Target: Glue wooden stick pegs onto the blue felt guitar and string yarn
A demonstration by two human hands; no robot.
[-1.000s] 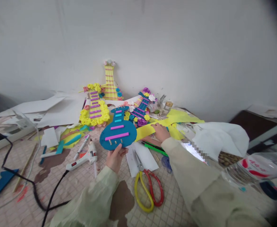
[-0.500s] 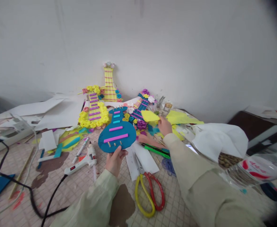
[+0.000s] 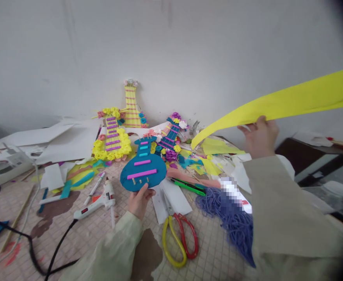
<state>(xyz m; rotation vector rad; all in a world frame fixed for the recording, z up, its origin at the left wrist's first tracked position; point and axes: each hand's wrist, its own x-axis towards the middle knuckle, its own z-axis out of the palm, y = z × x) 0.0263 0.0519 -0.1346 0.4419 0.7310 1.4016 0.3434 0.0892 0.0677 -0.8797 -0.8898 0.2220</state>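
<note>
My left hand [image 3: 140, 203] grips the lower edge of a blue guitar-shaped cutout [image 3: 150, 166], thumb in front. Pink and light blue bars cross the cutout, and short wooden pegs stick out at both ends. Raised at the right, my right hand [image 3: 260, 138] pinches a long yellow strip of crepe paper [image 3: 291, 95]. One end of the strip droops toward the table; the other runs out of view at the right. Scissors [image 3: 170, 210] with one yellow and one red handle lie on white paper [image 3: 183, 197], right of my left hand.
A glue gun [image 3: 98, 203] with a black cord lies at left. Decorated guitar shapes, one yellow with flowers [image 3: 112, 134], stand by the wall. Blue-violet yarn [image 3: 232, 222], a green cutter [image 3: 189, 187] and paper scraps [image 3: 210, 166] spread at right. A phone [image 3: 241, 199] lies there.
My right hand has moved up and to the right, drawing the yellow crepe paper off the table into the air. My left hand still holds the cutout in nearly the same place.
</note>
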